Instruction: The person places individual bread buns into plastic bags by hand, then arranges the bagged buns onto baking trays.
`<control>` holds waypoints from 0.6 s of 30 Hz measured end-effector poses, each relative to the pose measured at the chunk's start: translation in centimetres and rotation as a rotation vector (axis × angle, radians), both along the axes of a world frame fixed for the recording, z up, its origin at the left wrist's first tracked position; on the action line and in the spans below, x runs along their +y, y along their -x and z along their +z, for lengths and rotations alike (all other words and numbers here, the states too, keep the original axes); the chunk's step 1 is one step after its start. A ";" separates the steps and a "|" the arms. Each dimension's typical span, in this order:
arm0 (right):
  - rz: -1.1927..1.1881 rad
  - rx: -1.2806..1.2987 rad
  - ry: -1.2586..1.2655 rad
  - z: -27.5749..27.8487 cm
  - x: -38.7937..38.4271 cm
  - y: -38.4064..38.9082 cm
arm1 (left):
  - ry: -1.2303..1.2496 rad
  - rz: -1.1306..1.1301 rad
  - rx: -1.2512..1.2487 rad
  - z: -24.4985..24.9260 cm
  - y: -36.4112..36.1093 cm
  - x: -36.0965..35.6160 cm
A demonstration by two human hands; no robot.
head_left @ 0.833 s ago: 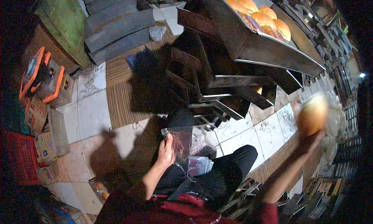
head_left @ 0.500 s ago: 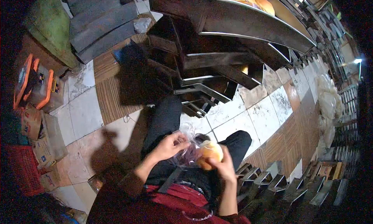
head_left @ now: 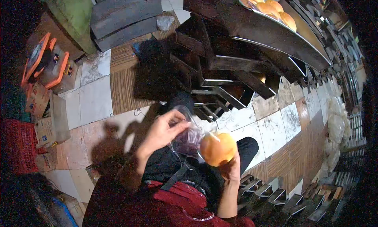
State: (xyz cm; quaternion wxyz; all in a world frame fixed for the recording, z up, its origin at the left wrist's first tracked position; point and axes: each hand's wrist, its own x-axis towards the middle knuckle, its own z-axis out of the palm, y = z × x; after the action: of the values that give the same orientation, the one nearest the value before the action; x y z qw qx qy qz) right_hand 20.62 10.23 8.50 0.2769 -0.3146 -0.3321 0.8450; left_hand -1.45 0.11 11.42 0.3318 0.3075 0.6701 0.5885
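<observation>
In my right hand (head_left: pixel 232 170) I hold a round golden bread bun (head_left: pixel 217 150), gripped from below and from its right side. My left hand (head_left: pixel 165 131) pinches the upper edge of a clear plastic bag (head_left: pixel 189 138), thumb and fingers closed on the film. The bag hangs over my lap, its right side right at the bun. More buns (head_left: pixel 271 9) lie in a dark metal tray (head_left: pixel 271 36) on top of a stack in front of me.
Stacked dark trays (head_left: pixel 236 63) jut out at uneven angles ahead. More metal trays (head_left: pixel 275 197) stand at my lower right. On the left are orange-rimmed plastic boxes (head_left: pixel 55 71), cardboard boxes (head_left: pixel 39 101) and a red crate (head_left: pixel 17 144). Plastic bags (head_left: pixel 336 120) hang at the right.
The bun has come up closer to the camera, with my right hand now more beneath it. My left hand has risen with the bag's edge. The view has shifted somewhat.
</observation>
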 end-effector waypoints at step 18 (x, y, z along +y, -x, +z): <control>0.118 -0.152 -0.503 1.5 3.0 -2.0 | 0.079 -0.328 0.167 2.4 2.0 -0.7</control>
State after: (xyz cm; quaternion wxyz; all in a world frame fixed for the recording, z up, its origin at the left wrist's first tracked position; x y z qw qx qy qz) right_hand 22.61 13.20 9.96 0.2708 -0.2785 -0.5691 0.7247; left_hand -3.45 -0.62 13.83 0.3783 0.4470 0.6587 0.4724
